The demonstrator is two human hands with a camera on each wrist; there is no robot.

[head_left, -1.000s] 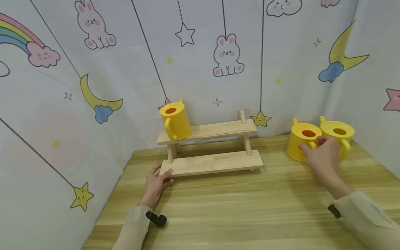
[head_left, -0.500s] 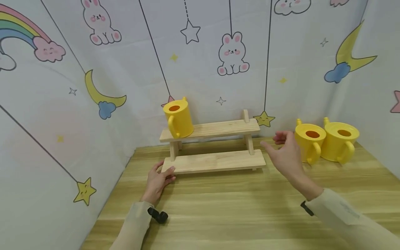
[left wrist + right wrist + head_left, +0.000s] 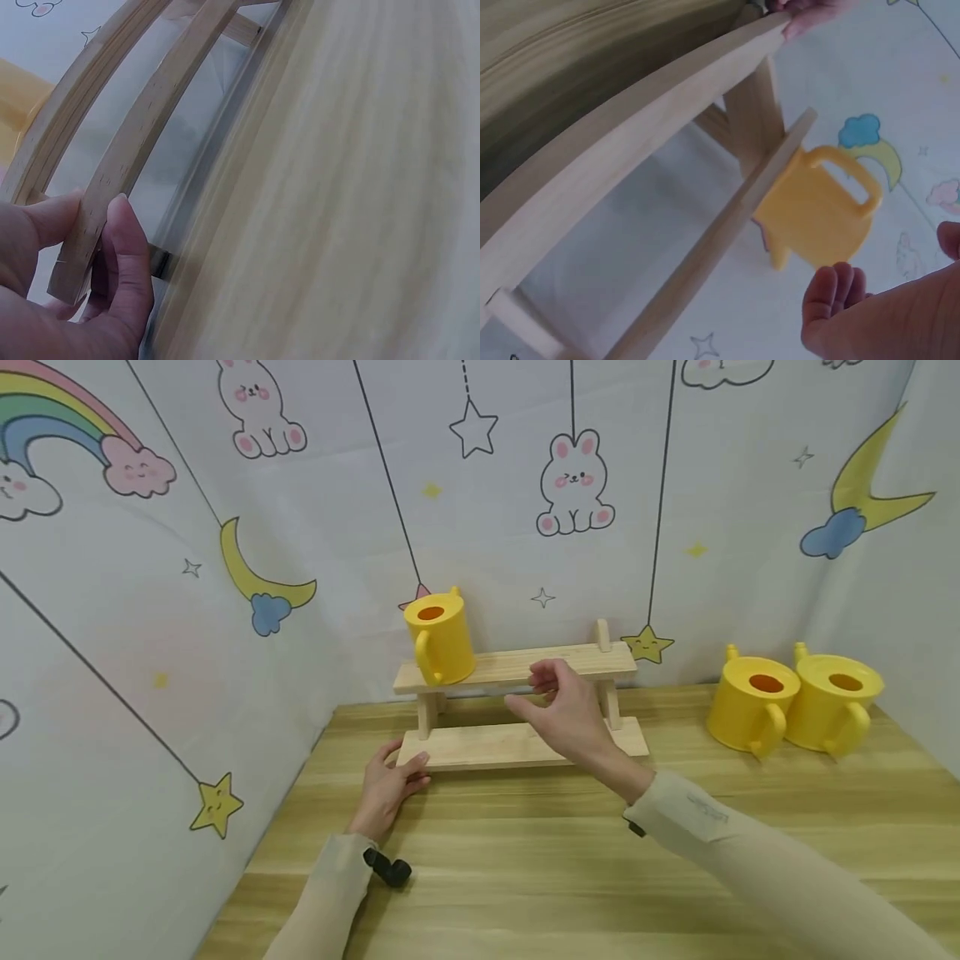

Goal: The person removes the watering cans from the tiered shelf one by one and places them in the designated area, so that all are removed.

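A two-tier wooden shelf point(image 3: 487, 747) stands against the back wall. My left hand point(image 3: 384, 789) grips the left end of its lower board; in the left wrist view the thumb and fingers of this hand point(image 3: 124, 300) pinch the board point(image 3: 124, 157) from both faces. A yellow watering can point(image 3: 447, 647) sits at the left of the upper board, its handle toward me. In front of the upper board is my right hand point(image 3: 570, 714), fingers loosely bent and nothing held. The right wrist view has this hand point(image 3: 885, 315) near the watering can point(image 3: 817, 214) but apart from it.
Two more yellow watering cans, one point(image 3: 746, 714) beside the other point(image 3: 828, 718), stand on the wood-grain table point(image 3: 510, 868) at the right. A white cloth printed with rabbits, stars and moons point(image 3: 495, 518) hangs behind and along the sides.
My right hand has left the right-hand watering cans and moved left, across to the front of the shelf. The left hand keeps its grip on the lower board. The head view has shifted slightly.
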